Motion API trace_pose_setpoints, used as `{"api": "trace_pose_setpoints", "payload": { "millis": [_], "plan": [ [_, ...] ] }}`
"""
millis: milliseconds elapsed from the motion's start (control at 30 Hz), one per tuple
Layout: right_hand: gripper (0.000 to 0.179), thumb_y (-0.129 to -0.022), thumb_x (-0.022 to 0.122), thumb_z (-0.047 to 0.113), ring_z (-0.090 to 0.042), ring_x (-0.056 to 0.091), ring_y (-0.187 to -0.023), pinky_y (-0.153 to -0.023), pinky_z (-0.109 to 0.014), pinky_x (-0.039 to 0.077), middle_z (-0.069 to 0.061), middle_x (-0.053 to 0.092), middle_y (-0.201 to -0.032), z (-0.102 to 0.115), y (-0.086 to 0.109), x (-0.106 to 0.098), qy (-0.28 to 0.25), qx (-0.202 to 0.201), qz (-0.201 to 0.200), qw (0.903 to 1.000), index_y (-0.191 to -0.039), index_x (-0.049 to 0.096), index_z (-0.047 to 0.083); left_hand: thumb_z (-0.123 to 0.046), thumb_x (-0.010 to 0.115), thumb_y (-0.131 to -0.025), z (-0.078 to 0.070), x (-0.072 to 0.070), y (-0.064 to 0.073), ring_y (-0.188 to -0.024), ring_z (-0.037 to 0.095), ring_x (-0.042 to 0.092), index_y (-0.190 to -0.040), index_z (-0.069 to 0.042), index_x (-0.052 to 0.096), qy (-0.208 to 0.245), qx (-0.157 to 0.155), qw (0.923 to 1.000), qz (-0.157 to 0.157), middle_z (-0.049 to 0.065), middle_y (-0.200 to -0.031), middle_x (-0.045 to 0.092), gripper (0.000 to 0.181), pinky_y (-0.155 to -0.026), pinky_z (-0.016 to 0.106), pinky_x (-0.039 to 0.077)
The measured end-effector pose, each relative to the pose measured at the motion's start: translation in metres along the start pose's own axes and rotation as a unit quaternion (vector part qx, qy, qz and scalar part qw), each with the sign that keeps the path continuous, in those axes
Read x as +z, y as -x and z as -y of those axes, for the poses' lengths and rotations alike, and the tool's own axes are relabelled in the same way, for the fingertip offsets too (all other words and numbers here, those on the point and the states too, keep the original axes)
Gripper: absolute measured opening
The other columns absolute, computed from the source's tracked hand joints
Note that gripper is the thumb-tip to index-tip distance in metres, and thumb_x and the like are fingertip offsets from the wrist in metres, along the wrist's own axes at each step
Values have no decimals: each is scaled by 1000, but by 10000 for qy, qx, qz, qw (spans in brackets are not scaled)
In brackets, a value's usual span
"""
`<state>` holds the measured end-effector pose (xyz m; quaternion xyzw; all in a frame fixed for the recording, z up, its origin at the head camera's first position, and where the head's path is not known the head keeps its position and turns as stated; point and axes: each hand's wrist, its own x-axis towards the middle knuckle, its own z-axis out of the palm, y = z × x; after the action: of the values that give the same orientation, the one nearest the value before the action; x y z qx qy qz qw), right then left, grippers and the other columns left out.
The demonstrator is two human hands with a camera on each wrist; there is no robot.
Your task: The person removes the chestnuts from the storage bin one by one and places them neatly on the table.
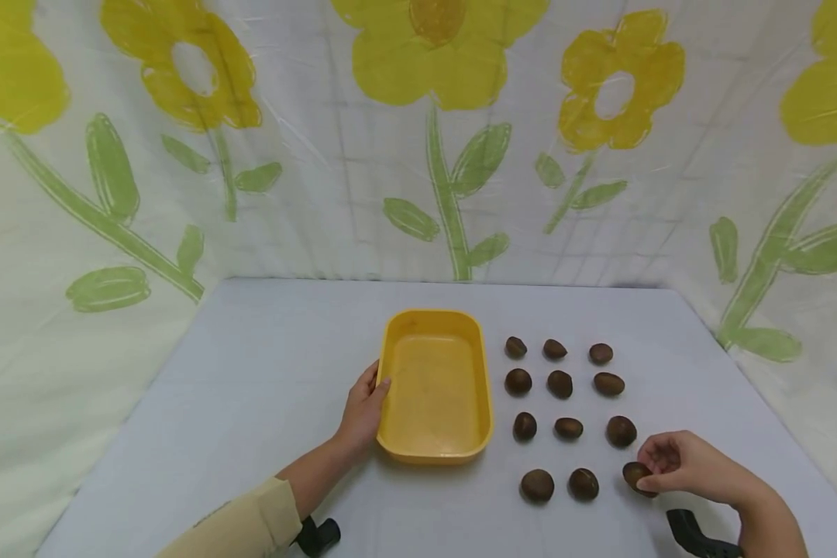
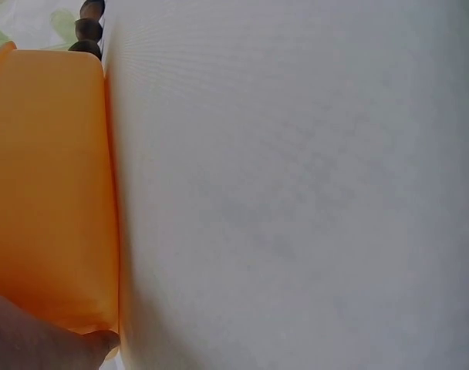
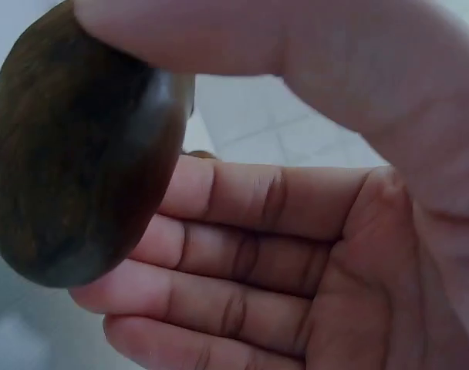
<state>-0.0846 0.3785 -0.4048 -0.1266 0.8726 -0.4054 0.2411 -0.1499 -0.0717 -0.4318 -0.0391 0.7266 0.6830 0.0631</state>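
Observation:
A shallow yellow plastic tray (image 1: 435, 387) lies on the white table, and my left hand (image 1: 361, 416) grips its left side with the thumb over the rim. The left wrist view shows the tray's outer wall (image 2: 49, 177) and a fingertip at its lower edge. To the right of the tray, dark brown chestnuts (image 1: 559, 384) are laid out in rows. My right hand (image 1: 700, 469) pinches the chestnut (image 1: 633, 473) at the front right corner of these rows. Up close in the right wrist view, the thumb presses this glossy chestnut (image 3: 72, 162), with the fingers extended behind it.
A white cloth covers the table (image 1: 265, 349). Behind it hangs a white curtain (image 1: 307, 194) painted with yellow flowers. Black camera mounts (image 1: 321, 535) show near both wrists. The nearest chestnuts stand close to the tray's right side.

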Motion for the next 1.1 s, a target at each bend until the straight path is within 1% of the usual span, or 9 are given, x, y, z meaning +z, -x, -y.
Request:
{"api": "trace_pose_setpoints", "payload": {
  "millis": [100, 200, 400, 433, 667, 867, 1100],
  "plan": [
    [24, -81, 69, 16, 1, 50, -63, -52, -21, 45, 5, 55, -71, -4, 1, 2, -35, 68, 65, 9999, -89, 60, -4, -15, 37, -101, 1, 1, 1, -128, 32, 44, -146, -1, 24, -12, 37, 10000, 22, 18, -149, 32, 49, -106, 48, 37],
    [23, -80, 69, 16, 1, 51, -62, -52, -21, 45, 6, 56, -71, -7, 2, 2, 10, 100, 121, 9999, -88, 61, -3, -15, 38, -101, 1, 2, 0, -127, 31, 45, -146, -2, 26, 21, 9, 10000, -15, 16, -149, 34, 48, -106, 47, 38],
    [23, -80, 70, 18, 0, 52, -63, -54, -21, 45, 4, 59, -72, -10, 0, 5, 31, 269, 204, 9994, -88, 63, -2, -16, 38, -101, 0, 1, -1, -127, 30, 45, -146, -3, 26, 76, -10, 10000, -43, 14, -149, 34, 48, -106, 47, 38],
    [23, -80, 70, 18, -1, 52, -63, -54, -21, 45, 3, 59, -72, -10, -1, 5, 32, 275, 216, 9994, -88, 63, -2, -15, 37, -101, -1, 0, -1, -128, 31, 45, -146, -2, 26, 47, 15, 10000, -36, 16, -149, 34, 48, -106, 47, 37],
    [21, -79, 70, 16, -2, 53, -63, -55, -20, 46, -1, 60, -73, -11, -3, 4, 40, 342, 274, 9990, -88, 64, -3, -16, 38, -101, -1, -1, -1, -127, 30, 46, -146, -3, 26, 27, -129, 9999, -64, 15, -149, 34, 49, -106, 46, 38],
    [21, -80, 69, 13, -2, 55, -64, -56, -20, 47, -4, 62, -76, -10, -3, 3, -142, 295, 385, 9987, -91, 64, -5, -16, 38, -101, -1, -1, -2, -127, 31, 46, -146, -3, 26, -18, -132, 9999, -49, 16, -148, 36, 49, -106, 46, 38],
    [20, -80, 68, 12, -2, 56, -64, -57, -20, 48, -3, 63, -76, -12, -1, 3, -89, 206, 427, 9988, -89, 64, -5, -17, 38, -101, -1, 0, -1, -127, 30, 46, -146, -3, 25, -68, -182, 9998, -28, 15, -148, 35, 49, -106, 46, 38]
  ]
}}
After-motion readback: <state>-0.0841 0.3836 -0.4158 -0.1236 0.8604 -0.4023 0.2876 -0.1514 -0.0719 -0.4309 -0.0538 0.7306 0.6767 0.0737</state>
